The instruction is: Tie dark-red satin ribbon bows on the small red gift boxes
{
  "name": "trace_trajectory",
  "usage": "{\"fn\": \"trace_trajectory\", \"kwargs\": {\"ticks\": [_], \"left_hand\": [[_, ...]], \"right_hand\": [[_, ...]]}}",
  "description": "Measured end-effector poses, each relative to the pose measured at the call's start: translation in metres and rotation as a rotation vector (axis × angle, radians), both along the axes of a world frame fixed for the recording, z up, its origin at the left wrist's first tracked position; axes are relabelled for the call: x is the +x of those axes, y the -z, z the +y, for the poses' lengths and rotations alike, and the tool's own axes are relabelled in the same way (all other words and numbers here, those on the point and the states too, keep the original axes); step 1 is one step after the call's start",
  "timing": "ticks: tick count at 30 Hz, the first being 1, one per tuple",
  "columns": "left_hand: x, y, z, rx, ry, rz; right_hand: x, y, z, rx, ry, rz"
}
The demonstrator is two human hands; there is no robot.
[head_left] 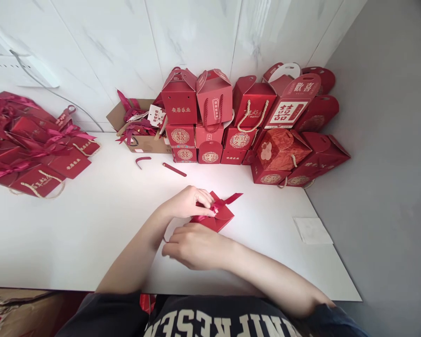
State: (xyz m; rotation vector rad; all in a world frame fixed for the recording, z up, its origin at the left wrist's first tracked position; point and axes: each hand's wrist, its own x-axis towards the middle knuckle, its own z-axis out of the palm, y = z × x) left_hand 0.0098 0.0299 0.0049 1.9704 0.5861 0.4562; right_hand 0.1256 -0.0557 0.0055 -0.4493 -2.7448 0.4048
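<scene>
Seemingly only half-tied, a shiny crimson ribbon (pixel 233 199) topped the red cardboard box (pixel 223 219) on the white table (pixel 266 220), one tail loose; the left hand (pixel 190 202) pinched it, while the right hand's (pixel 195 245) grip was unclear.

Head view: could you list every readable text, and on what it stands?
"安居乐业": stack's top-left box; also a left-pile box.
"囍": upper right-hand box.
"歡喜": the flap just above.
Shirt lettering: partly cut off, unclear.
Ribboned box in front: no readable text.
Other box print, white tag: too small or covered.
</scene>
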Motion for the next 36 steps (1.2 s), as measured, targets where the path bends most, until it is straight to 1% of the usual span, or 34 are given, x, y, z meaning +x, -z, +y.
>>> {"fn": "trace_trajectory", "kwargs": {"ticks": [1,2,3,4,5,6,7,8,9,11,13,16,17,19,23,27,29,32,34,36], "left_hand": [[0.0,-0.002,0.001,-0.003,0.046,-0.002],[-0.001,-0.004,0.003,0.0,0.089,-0.001],[-0.001,-0.006,0.005,0.011,0.116,0.002],[-0.001,-0.009,0.007,0.029,0.114,0.01],[-0.001,-0.012,0.008,0.051,0.087,0.027],[0.0,-0.016,0.01,0.076,0.046,0.056],[0.001,-0.019,0.012,0.096,0.004,0.095],[0.001,-0.023,0.014,0.109,-0.02,0.143],[0.003,-0.027,0.015,0.114,-0.02,0.194],[0.005,-0.035,0.018,0.116,0.012,0.268],[0.007,-0.043,0.019,0.095,0.047,0.313],[0.008,-0.048,0.02,0.001,0.073,0.401],[0.008,-0.049,0.02,-0.036,0.078,0.43],[0.008,-0.048,0.021,-0.095,0.09,0.472],[0.007,-0.043,0.024,-0.166,0.117,0.493],[0.007,-0.042,0.027,-0.275,0.106,0.505],[0.007,-0.041,0.029,-0.327,0.095,0.51],[0.007,-0.039,0.033,-0.321,0.086,0.511],[0.006,-0.036,0.036,-0.304,0.088,0.515],[0.005,-0.033,0.038,-0.314,0.08,0.508]], "right_hand": [[0.01,-0.007,0.002,-0.13,-0.056,0.079],[0.022,-0.013,0.005,-0.253,-0.069,0.16],[0.034,-0.019,0.01,-0.353,-0.036,0.249],[0.046,-0.023,0.016,-0.421,0.052,0.334],[0.058,-0.025,0.023,-0.456,0.181,0.415],[0.069,-0.025,0.03,-0.461,0.344,0.493],[0.079,-0.023,0.038,-0.468,0.469,0.515],[0.086,-0.02,0.044,-0.481,0.56,0.518],[0.092,-0.016,0.05,-0.517,0.597,0.501],[0.098,-0.007,0.057,-0.618,0.572,0.451],[0.099,0.0,0.058,-0.709,0.535,0.431],[0.098,0.004,0.055,-0.782,0.5,0.462],[0.098,0.004,0.055,-0.78,0.487,0.474],[0.1,0.002,0.055,-0.723,0.469,0.491],[0.104,-0.005,0.061,-0.545,0.412,0.448],[0.105,-0.01,0.063,-0.346,0.378,0.401],[0.105,-0.009,0.059,-0.262,0.336,0.386],[0.105,-0.008,0.045,-0.183,0.236,0.339],[0.106,-0.008,0.034,-0.127,0.218,0.312],[0.107,-0.008,0.025,-0.048,0.231,0.283]]}}
